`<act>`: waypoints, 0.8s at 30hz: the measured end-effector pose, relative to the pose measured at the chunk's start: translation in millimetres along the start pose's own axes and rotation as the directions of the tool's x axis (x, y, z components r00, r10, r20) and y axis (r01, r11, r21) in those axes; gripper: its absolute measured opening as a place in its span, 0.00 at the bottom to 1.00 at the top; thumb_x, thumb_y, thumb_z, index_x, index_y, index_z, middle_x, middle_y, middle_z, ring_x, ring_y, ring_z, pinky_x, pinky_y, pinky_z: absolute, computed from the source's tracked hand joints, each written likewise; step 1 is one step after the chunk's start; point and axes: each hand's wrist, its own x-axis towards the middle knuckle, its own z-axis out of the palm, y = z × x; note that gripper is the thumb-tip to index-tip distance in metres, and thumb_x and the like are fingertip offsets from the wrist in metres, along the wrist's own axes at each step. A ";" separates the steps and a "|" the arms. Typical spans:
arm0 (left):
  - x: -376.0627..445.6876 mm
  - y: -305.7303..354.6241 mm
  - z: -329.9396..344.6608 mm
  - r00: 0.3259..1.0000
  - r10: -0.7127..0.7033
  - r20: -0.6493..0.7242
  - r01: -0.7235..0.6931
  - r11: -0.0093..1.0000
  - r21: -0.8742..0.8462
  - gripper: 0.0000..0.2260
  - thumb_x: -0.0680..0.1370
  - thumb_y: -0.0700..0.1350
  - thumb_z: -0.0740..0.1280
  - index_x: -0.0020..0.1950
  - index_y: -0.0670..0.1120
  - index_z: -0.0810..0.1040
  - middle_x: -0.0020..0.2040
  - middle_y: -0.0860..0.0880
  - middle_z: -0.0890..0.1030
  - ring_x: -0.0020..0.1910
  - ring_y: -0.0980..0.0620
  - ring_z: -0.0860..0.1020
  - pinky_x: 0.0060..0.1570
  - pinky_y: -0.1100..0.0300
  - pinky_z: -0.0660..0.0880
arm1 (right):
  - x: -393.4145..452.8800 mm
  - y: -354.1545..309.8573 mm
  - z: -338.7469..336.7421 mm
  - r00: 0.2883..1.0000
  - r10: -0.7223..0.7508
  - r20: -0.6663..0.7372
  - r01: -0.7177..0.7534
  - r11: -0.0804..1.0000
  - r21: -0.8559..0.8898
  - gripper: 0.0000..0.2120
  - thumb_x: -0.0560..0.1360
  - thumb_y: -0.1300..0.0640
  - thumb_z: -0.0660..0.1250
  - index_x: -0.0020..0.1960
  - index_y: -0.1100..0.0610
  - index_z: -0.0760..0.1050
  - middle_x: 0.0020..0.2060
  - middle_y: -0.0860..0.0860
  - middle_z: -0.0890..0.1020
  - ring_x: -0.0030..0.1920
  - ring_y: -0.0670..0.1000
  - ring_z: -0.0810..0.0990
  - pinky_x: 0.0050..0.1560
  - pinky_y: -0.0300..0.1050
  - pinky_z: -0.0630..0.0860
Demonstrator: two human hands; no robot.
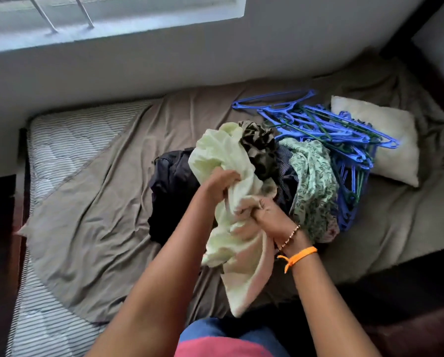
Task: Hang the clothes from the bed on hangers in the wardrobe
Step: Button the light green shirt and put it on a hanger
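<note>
Gripping a pale green garment (226, 161), both hands were bunched into its cloth above the bed (92, 202). The left hand (219, 182) had its fingers curled into a fold near the top of the fabric, and the right hand (268, 211), just below and to the right of it, was clenched round another handful of the same cloth. From between the two hands the garment hung down toward the person, its lower end trailing over the brown sheet (87, 228).

Directly behind the hands lay the heap of clothes: a dark navy piece (173, 191) to the left of the left hand, a dark olive patterned piece (260, 148) beyond the hands, and a green leaf-print piece (315, 186) just right of the right hand. Whether the pale green garment touched the heap was hard to tell, since the fabric there was blurred.

Farther right and beyond the right hand sat a tangled pile of blue hangers (329, 132) with a few green ones mixed in, its edge touching the leaf-print piece. A white pillow (385, 140) lay past the hangers, partly under them. On the right wrist were an orange band (299, 253) and a thin beaded bracelet (290, 237). Far left of the left hand, the striped mattress (61, 140) showed where the sheet was pulled back.
</note>
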 end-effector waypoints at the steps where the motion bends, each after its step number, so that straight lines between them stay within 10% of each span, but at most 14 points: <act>1: 5.5 0.5 3.7 0.996 0.058 -0.064 -0.055 0.998 0.043 0.14 0.73 0.35 0.65 0.58 0.36 0.74 0.50 0.39 0.78 0.46 0.44 0.77 0.44 0.54 0.77 | -1.7 3.8 -3.9 0.998 0.052 0.037 -0.050 0.997 -0.065 0.24 0.68 0.83 0.47 0.45 0.64 0.77 0.34 0.46 0.83 0.39 0.37 0.80 0.47 0.31 0.76; 5: 7.8 27.2 27.5 0.884 0.447 -0.135 -0.392 0.867 0.307 0.09 0.66 0.39 0.59 0.37 0.38 0.77 0.36 0.43 0.78 0.37 0.48 0.76 0.37 0.52 0.77 | 2.7 7.5 -22.8 0.995 0.058 -0.077 -0.064 0.995 -0.082 0.21 0.71 0.74 0.59 0.63 0.63 0.68 0.48 0.52 0.78 0.50 0.46 0.77 0.54 0.39 0.74; 7: 6.5 38.7 41.3 0.788 0.603 -0.125 -0.527 0.765 0.370 0.13 0.61 0.41 0.56 0.37 0.38 0.78 0.34 0.46 0.78 0.35 0.48 0.75 0.38 0.48 0.77 | 8.6 -11.9 -26.5 0.980 0.103 -0.167 -0.043 0.942 0.332 0.13 0.70 0.67 0.58 0.53 0.61 0.73 0.32 0.50 0.80 0.32 0.45 0.79 0.33 0.36 0.75; 10: -23.9 54.0 63.3 0.691 0.721 -0.057 -0.705 0.689 0.168 0.16 0.60 0.37 0.56 0.38 0.43 0.81 0.37 0.48 0.80 0.38 0.50 0.76 0.42 0.48 0.78 | 30.2 -41.3 -47.9 0.904 0.181 -0.388 0.071 0.831 0.552 0.10 0.76 0.52 0.59 0.42 0.54 0.76 0.29 0.48 0.79 0.32 0.48 0.78 0.30 0.35 0.73; 13: -50.1 54.4 78.0 0.597 0.802 -0.006 -0.802 0.597 0.006 0.21 0.61 0.32 0.53 0.45 0.35 0.81 0.41 0.47 0.82 0.43 0.55 0.78 0.45 0.59 0.77 | 46.5 -70.8 -77.9 0.921 0.157 -0.358 0.002 0.914 0.406 0.24 0.63 0.36 0.69 0.47 0.54 0.77 0.33 0.51 0.83 0.47 0.56 0.82 0.45 0.46 0.78; 19: -57.1 73.5 69.1 0.614 0.761 0.210 -0.783 0.554 0.283 0.15 0.60 0.35 0.54 0.37 0.31 0.77 0.36 0.50 0.75 0.39 0.58 0.71 0.41 0.59 0.70 | 49.2 -121.3 -93.9 0.913 0.010 -0.408 0.093 0.969 0.230 0.13 0.81 0.58 0.53 0.56 0.62 0.74 0.43 0.57 0.81 0.47 0.55 0.80 0.51 0.48 0.74; 24: -97.3 118.2 62.1 0.564 0.673 0.478 -0.821 0.516 0.243 0.22 0.64 0.43 0.68 0.58 0.47 0.76 0.59 0.48 0.72 0.57 0.57 0.74 0.58 0.61 0.72 | 31.4 -174.5 -108.4 0.757 -0.295 -0.584 0.182 0.952 -0.245 0.15 0.78 0.56 0.58 0.58 0.65 0.74 0.56 0.64 0.78 0.63 0.60 0.74 0.61 0.45 0.65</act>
